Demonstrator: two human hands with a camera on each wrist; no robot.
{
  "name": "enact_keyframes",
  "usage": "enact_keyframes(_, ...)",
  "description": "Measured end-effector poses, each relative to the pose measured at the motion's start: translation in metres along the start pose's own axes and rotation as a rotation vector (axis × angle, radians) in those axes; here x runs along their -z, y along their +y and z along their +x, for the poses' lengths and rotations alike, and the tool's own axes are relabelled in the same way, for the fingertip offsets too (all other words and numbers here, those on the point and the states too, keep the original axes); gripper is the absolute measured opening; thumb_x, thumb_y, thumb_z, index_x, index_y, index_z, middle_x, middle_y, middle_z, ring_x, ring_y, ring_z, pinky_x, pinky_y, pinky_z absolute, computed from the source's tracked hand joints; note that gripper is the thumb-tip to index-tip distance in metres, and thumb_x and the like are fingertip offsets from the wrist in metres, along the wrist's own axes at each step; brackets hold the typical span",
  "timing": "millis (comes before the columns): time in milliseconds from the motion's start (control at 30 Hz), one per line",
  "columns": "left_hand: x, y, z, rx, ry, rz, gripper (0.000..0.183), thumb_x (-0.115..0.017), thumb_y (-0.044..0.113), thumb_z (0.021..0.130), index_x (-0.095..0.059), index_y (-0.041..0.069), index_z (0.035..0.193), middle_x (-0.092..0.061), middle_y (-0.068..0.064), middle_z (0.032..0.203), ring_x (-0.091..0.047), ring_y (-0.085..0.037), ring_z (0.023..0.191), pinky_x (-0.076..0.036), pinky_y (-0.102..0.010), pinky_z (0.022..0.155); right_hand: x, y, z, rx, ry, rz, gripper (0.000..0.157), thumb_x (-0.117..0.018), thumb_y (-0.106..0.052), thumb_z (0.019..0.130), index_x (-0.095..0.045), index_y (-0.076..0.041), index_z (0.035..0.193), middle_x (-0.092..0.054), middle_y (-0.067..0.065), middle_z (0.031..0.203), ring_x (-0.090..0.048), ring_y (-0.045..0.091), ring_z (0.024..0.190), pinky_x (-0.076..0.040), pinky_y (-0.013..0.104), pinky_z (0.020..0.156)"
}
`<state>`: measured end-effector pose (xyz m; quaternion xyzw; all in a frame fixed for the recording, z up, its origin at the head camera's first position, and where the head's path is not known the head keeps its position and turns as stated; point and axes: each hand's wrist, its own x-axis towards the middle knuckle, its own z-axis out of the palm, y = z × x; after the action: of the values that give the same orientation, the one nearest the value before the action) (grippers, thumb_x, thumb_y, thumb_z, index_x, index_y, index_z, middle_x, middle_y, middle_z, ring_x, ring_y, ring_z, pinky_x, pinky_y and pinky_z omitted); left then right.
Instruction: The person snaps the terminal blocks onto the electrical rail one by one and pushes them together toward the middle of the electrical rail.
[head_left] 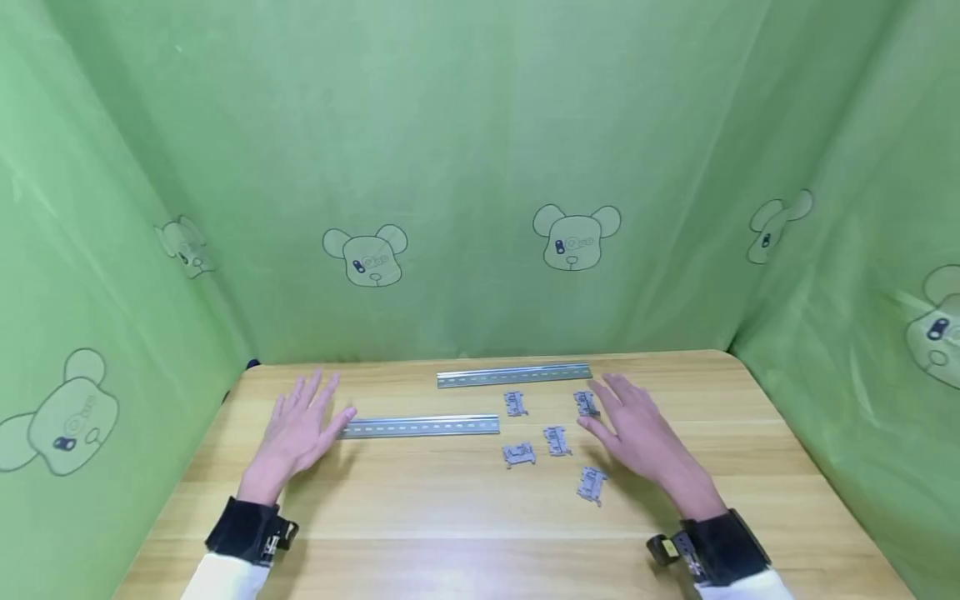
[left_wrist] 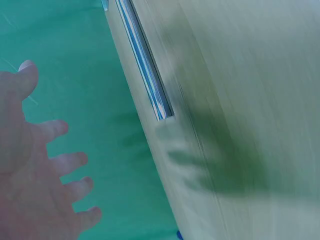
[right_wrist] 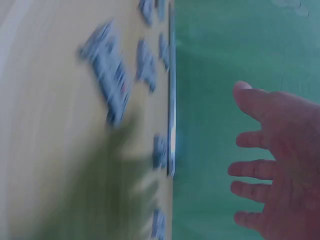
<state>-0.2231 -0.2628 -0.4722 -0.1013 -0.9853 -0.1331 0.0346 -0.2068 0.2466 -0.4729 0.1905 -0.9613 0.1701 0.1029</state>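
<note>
My left hand (head_left: pixel 296 429) is held over the left of the table with fingers straight and spread, holding nothing. Its thumb overlaps the left end of the nearer slotted metal DIN rail (head_left: pixel 423 426) in the head view. The left wrist view has a rail (left_wrist: pixel 145 60) beyond the spread fingers. Over the right side, my right hand (head_left: pixel 641 429) is also spread and holds nothing. Close by its thumb lies a grey terminal block (head_left: pixel 586 404), with another terminal block (head_left: pixel 591 485) nearer the front. The right wrist view shows one more terminal block (right_wrist: pixel 158 223), which my hand hides from the head camera.
A second DIN rail (head_left: pixel 513 376) lies along the back of the wooden table (head_left: pixel 420 517). More terminal blocks, including one block (head_left: pixel 557 441) and another (head_left: pixel 518 454), lie flat right of centre. Green curtains (head_left: pixel 472 167) with bear drawings enclose the back and sides.
</note>
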Motion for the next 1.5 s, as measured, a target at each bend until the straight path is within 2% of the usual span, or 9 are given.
enact_keyframes(167, -0.004, 0.005, -0.001, -0.046, 0.0, -0.075, 0.068, -0.048, 0.047, 0.1, -0.035, 0.004, 0.151, -0.024, -0.031, 0.154, -0.023, -0.051, 0.138, -0.018, -0.071, 0.109, -0.012, -0.033, 0.019, 0.086, 0.002, 0.023, 0.058, -0.061, -0.036, 0.095, -0.051, 0.001, 0.139, -0.043, 0.028, 0.145, -0.041, 0.044, 0.13, -0.036, 0.062, 0.106)
enact_keyframes(333, -0.011, 0.005, 0.004, -0.106, 0.001, -0.11, 0.063, -0.07, 0.03, 0.088, -0.05, 0.003, 0.142, -0.039, -0.031, 0.146, -0.04, -0.051, 0.127, -0.032, -0.073, 0.1, -0.025, -0.061, 0.041, 0.145, -0.005, 0.031, 0.053, -0.067, -0.032, 0.092, -0.057, -0.001, 0.134, -0.052, 0.023, 0.138, -0.049, 0.037, 0.124, -0.046, 0.055, 0.1)
enact_keyframes(433, -0.015, 0.003, 0.008, -0.128, -0.01, -0.133, 0.063, -0.077, 0.023, 0.081, -0.055, 0.003, 0.137, -0.047, -0.028, 0.14, -0.046, -0.048, 0.122, -0.036, -0.07, 0.098, -0.035, -0.072, 0.053, 0.166, -0.023, 0.038, 0.051, -0.07, -0.029, 0.089, -0.06, -0.002, 0.131, -0.055, 0.021, 0.132, -0.054, 0.033, 0.118, -0.052, 0.05, 0.095)
enact_keyframes(700, -0.021, 0.003, 0.014, -0.116, -0.046, -0.184, 0.059, -0.084, 0.011, 0.071, -0.064, 0.003, 0.126, -0.057, -0.021, 0.128, -0.053, -0.039, 0.114, -0.045, -0.06, 0.098, -0.062, -0.085, 0.069, 0.164, -0.126, 0.089, 0.05, -0.074, -0.024, 0.086, -0.061, -0.001, 0.128, -0.059, 0.012, 0.118, -0.057, 0.021, 0.101, -0.055, 0.036, 0.087)
enact_keyframes(933, -0.024, 0.005, 0.022, -0.114, -0.075, -0.171, 0.053, -0.082, 0.002, 0.07, -0.067, 0.003, 0.122, -0.062, -0.016, 0.118, -0.058, -0.034, 0.107, -0.051, -0.052, 0.094, -0.08, -0.093, 0.08, 0.177, -0.179, 0.091, 0.045, -0.074, -0.017, 0.085, -0.063, 0.001, 0.125, -0.06, 0.013, 0.118, -0.057, 0.025, 0.103, -0.054, 0.039, 0.091)
enact_keyframes(1200, -0.031, 0.003, 0.024, -0.089, -0.1, -0.185, 0.037, -0.078, -0.007, 0.068, -0.075, 0.006, 0.103, -0.064, -0.012, 0.104, -0.061, -0.03, 0.095, -0.055, -0.045, 0.089, -0.09, -0.102, 0.088, 0.242, -0.213, 0.067, 0.037, -0.071, -0.013, 0.085, -0.067, 0.001, 0.118, -0.061, 0.012, 0.115, -0.058, 0.024, 0.101, -0.056, 0.037, 0.089)
enact_keyframes(1500, -0.033, -0.003, 0.026, -0.111, -0.081, -0.204, 0.03, -0.078, -0.006, 0.071, -0.076, 0.007, 0.098, -0.066, -0.011, 0.099, -0.062, -0.028, 0.091, -0.057, -0.044, 0.086, -0.092, -0.108, 0.095, 0.234, -0.251, 0.115, 0.027, -0.069, -0.005, 0.082, -0.071, -0.001, 0.109, -0.062, 0.01, 0.111, -0.059, 0.024, 0.098, -0.056, 0.036, 0.088)
